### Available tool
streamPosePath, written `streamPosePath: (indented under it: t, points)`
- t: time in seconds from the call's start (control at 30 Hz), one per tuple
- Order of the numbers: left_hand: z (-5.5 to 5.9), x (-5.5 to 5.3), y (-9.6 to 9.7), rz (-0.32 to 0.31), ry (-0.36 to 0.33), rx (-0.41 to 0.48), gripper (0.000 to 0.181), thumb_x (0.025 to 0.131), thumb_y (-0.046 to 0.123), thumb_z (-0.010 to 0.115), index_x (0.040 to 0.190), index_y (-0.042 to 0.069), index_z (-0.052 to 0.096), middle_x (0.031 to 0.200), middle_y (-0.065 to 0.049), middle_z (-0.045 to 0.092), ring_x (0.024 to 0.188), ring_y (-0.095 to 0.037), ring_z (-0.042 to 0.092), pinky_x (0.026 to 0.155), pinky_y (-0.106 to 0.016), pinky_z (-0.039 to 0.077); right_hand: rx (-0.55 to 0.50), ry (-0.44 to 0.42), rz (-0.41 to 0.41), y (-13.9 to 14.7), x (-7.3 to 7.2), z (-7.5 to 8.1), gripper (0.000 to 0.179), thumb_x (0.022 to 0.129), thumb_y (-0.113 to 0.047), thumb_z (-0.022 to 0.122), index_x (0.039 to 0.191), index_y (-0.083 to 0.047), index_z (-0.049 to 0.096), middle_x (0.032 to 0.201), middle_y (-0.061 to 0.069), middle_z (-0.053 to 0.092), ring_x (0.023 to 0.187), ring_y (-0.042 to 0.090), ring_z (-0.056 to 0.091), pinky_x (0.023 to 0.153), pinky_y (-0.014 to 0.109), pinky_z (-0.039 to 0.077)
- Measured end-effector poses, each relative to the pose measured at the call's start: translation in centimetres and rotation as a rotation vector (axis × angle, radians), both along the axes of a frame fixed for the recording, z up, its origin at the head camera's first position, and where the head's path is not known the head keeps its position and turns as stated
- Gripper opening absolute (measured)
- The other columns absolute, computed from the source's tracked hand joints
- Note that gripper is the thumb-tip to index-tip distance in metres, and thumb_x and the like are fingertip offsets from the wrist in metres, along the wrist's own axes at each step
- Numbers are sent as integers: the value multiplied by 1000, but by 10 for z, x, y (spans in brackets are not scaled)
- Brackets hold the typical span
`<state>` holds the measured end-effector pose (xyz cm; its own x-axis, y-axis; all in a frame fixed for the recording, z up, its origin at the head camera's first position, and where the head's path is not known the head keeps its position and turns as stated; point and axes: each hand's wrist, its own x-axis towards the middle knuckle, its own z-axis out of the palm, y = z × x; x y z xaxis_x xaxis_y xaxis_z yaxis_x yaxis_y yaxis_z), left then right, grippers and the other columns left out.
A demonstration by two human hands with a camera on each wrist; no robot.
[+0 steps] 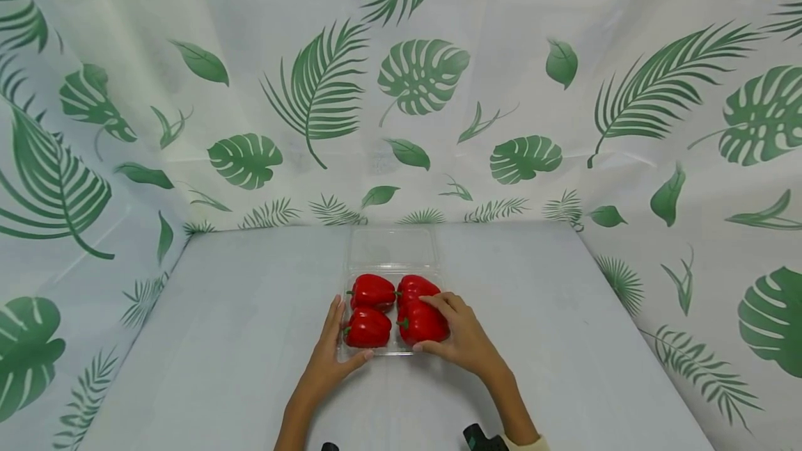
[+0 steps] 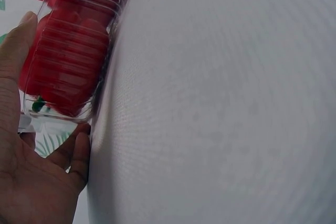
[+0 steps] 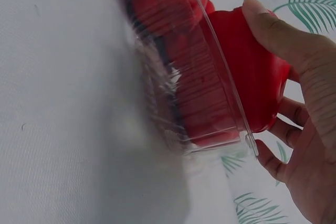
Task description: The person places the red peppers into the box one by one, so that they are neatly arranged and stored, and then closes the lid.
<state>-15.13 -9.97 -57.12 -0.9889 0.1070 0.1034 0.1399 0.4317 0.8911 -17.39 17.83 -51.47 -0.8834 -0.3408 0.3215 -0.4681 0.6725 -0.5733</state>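
A clear plastic clamshell box (image 1: 399, 351) lies on the table with its lid (image 1: 391, 246) folded back away from me. Red bell peppers with green stems fill it in two rows. My right hand (image 1: 468, 336) grips the front right bell pepper (image 1: 424, 324), thumb on the near side and fingers over the far side. In the right wrist view that pepper (image 3: 252, 77) stands partly above the box's rim. Along the box's left side lie the fingers of my left hand (image 1: 327, 362), its thumb at the front edge. The left wrist view shows that thumb (image 2: 18, 38) against the box.
Beside and behind the front right pepper sit the front left pepper (image 1: 367, 328), the back left one (image 1: 372, 291) and the back right one (image 1: 416, 287). A white cloth covers the table (image 1: 250, 312). Leaf-printed curtains (image 1: 438, 179) close off the back and sides.
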Motion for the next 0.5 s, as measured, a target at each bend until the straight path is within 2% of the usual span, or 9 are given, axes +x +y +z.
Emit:
streamPosePath:
  t: [0.2, 0.5]
  points:
    - [-1, 0, 0, 3, -11, -3, 105, 77, 45, 78, 158, 23, 15, 166, 4, 9, 152, -30, 15, 114, -55, 29, -17, -22, 12, 2, 2, 3, 70, 75, -44, 81, 137, -21, 55, 126, 3, 55, 116, 22, 54, 88, 43, 60]
    - [-2, 0, 0, 4, 1, -20, 105, 78, 48, 78, 158, 24, 14, 166, 4, 8, 152, -31, 15, 114, -56, 29, 25, -1, 7, 3, 2, 1, 70, 73, -46, 82, 134, -22, 57, 122, 3, 57, 113, 19, 54, 88, 42, 59]
